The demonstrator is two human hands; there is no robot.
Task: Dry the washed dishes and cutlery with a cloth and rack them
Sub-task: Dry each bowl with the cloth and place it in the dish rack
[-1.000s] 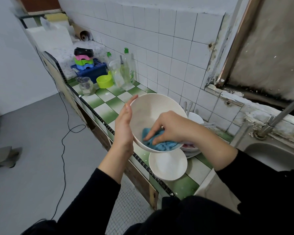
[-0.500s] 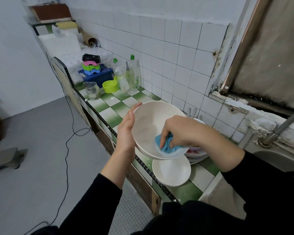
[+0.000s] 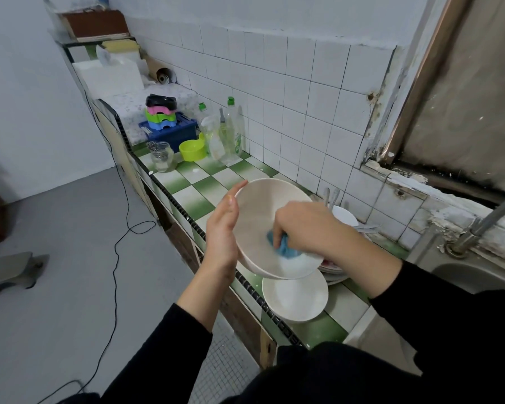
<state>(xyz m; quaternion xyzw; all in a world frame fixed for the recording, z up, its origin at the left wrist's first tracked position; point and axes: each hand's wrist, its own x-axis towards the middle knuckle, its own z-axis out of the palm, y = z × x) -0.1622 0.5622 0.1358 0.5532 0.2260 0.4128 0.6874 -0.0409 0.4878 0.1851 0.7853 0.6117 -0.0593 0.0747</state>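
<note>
White bowl (image 3: 257,217) tilts, opening facing right hand (image 3: 305,225) gripping blue cloth (image 3: 287,250).

One view only, head-worn, wide-angle, edges bowed. Faces forward and down along the surface (image 3: 187,196), which runs off up-left. Left hand (image 3: 220,228) and right hand (image 3: 306,223) close, mid-frame. Floor (image 3: 70,258) fills left; wall (image 3: 303,97) ahead; sink (image 3: 475,275) at right edge.
</note>
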